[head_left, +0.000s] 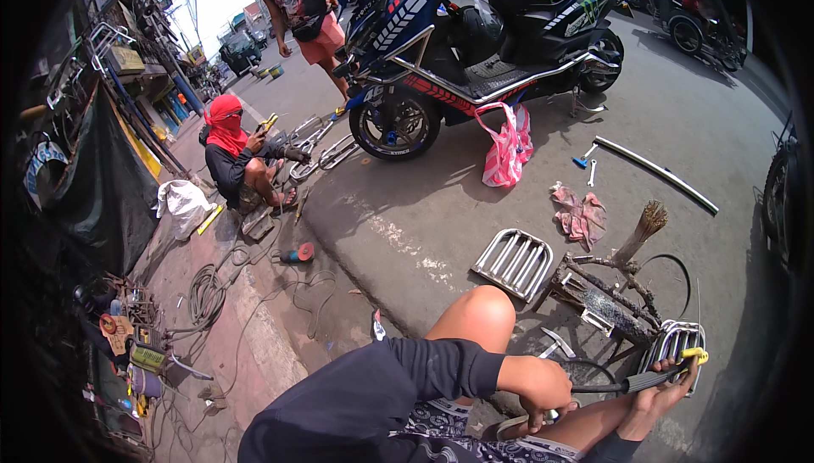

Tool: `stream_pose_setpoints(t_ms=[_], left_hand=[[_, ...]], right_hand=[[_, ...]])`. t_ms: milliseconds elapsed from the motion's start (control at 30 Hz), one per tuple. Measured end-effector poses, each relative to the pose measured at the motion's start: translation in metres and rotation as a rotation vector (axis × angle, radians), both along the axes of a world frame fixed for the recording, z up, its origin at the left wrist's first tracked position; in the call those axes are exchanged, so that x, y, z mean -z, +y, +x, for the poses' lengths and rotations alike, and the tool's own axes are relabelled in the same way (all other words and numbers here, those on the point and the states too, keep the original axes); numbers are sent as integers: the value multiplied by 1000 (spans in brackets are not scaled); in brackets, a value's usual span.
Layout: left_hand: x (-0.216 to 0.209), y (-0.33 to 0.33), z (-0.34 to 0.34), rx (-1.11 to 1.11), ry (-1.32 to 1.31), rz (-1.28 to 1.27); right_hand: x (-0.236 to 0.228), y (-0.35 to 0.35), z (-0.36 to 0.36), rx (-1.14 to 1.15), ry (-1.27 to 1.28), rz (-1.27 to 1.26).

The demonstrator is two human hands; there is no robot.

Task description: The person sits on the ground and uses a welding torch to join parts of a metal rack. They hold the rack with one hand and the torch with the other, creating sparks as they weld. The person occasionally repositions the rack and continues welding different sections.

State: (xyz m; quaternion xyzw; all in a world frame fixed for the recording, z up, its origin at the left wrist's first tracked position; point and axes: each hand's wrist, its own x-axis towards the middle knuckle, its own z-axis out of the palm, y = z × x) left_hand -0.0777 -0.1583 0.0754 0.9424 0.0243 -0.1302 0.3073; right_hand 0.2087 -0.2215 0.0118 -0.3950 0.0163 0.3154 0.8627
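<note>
I sit on the roadside with a bare knee (479,315) raised. My left hand (538,387), in a black sleeve, is closed around a curved chrome bar (512,423) low by my leg. To its right, my right hand (668,391) holds a black-handled tool with a yellow tip (653,376), fingers curled over it. The tool lies across a small chrome rack (674,337). A rusty metal stand (604,295) sits just beyond both hands, with a black cable (593,367) looping beside it.
A second chrome rack (513,261), a straw brush (644,225), a rag (579,213) and a long metal tube (657,173) lie on the pavement. Beyond stand a blue-black scooter (475,39) and pink bag (506,149). A crouching person (233,158) works at the left near coiled cables (208,289).
</note>
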Motion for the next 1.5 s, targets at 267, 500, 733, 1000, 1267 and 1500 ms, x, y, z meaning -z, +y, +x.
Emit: stream_pose_setpoints(t_ms=[267,500,733,1000,1267,1500], left_hand=[[-18,0,-3,25,-218,65],[-56,-20,-1,-81,-1117,-261],[-95,-19,-25,186,-1544,-328],[-88,-18,-8,86,-1777,-224],[-82,-8,6,-27,-1781,-98],[-58,5,10,-76,-1786,-144]], right_hand=[[-6,5,-10,-30,-10,-3],[-4,9,-12,-37,20,-4],[0,12,-13,-97,15,39],[-3,9,-11,-148,8,51],[-7,12,-13,-74,40,33],[-3,14,-8,-97,-9,-4]])
